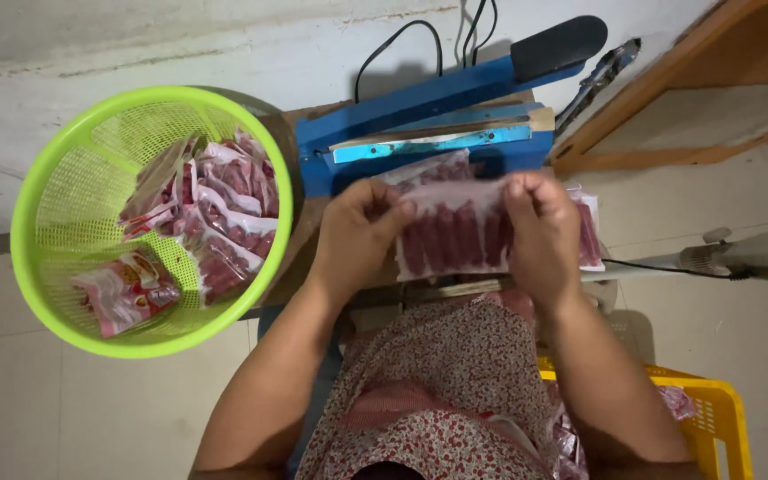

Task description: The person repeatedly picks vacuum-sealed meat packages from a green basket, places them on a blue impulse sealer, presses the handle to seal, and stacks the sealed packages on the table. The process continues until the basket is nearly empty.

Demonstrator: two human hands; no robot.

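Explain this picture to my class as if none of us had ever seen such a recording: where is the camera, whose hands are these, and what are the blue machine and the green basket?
The camera sits on the person's head and looks straight down, so you see their own arms and lap. The left hand and right hand together hold a clear packet of red sticks by its top edge. Just beyond it stands a blue heat sealer with its black-handled arm raised, on a small stand. To the left, a round green basket holds more such packets. A yellow crate shows at the lower right, on a pale tiled floor.
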